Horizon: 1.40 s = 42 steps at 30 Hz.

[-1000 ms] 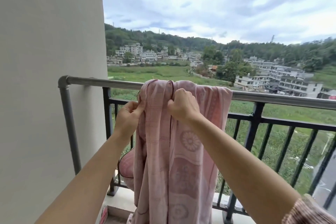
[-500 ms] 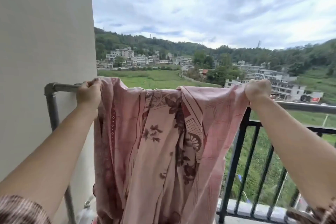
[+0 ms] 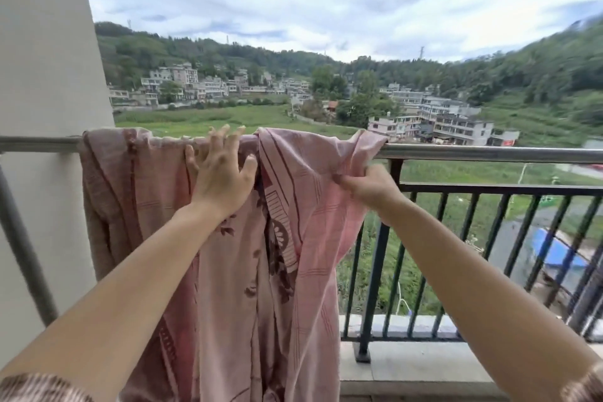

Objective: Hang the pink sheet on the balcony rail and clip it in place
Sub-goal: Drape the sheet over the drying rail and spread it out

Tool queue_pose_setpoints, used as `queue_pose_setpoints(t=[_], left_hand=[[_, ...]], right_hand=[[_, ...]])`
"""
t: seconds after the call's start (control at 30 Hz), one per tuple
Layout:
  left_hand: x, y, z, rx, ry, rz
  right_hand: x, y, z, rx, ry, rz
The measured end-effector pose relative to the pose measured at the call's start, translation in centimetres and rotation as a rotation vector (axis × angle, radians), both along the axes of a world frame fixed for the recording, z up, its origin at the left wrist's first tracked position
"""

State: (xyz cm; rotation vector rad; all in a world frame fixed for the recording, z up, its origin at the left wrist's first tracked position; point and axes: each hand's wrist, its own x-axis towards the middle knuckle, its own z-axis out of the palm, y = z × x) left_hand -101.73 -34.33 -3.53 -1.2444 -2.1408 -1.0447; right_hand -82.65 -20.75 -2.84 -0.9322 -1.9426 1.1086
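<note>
The pink sheet [image 3: 228, 271], patterned with dark red flowers and stripes, hangs draped over the grey metal balcony rail [image 3: 489, 154], spread from near the wall to the rail's middle. My left hand [image 3: 220, 173] lies on the sheet at the rail with fingers spread and straight, pressing the cloth. Below the rail, my right hand [image 3: 368, 188] pinches the sheet's right edge. No clip is in view.
A pale wall [image 3: 42, 75] stands at the left, where the rail bends down into a post [image 3: 19, 245]. Dark vertical bars [image 3: 375, 271] fill the railing under the rail. A concrete ledge [image 3: 424, 365] runs along the bottom. Beyond lie fields and buildings.
My left hand let go of the sheet's left end and moved right to its middle, fingers now spread. My right hand dropped below the rail, still pinching the right edge.
</note>
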Motion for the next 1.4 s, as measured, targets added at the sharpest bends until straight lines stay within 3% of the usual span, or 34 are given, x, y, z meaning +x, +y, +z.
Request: queue_pose_setpoints(t=[0.2,0.3,0.4,0.7,0.9,1.07,1.23,1.33,1.4], left_hand=[[3.6,3.1,1.1,-0.114,-0.119,0.164],[5.3,4.6,2.1,-0.25,-0.124,0.241],[8.4,7.9,2.3,-0.257,-0.035,0.174],[22.9,18.7,2.3,-0.278,-0.061,0.067],[27.9,22.9,1.8,-0.312,0.024,0.049],[31.8,25.6,1.3,-0.276,0.104,-0.018],[33.5,27.9,1.2,-0.223,0.153,-0.047],[34.3,29.1,1.3,-0.176,0.155,-0.077],[35.1,29.8,1.4,-0.153,0.147,-0.111]], right_hand=[[6.1,7.4,3.8,-0.141,0.455,-0.133],[11.6,13.0,5.5,-0.026,0.263,-0.253],[16.6,17.9,6.4,0.08,0.101,-0.368],[36.7,32.3,7.4,0.065,0.12,-0.731],[41.9,33.5,1.8,0.018,-0.011,-0.563],[44.2,33.4,-1.6,-0.087,0.093,-0.422],[45.7,33.2,-0.5,-0.188,0.269,-0.198],[46.0,34.0,-0.4,-0.076,0.255,-0.27],[46.4,34.7,-1.3,0.049,0.146,-0.472]])
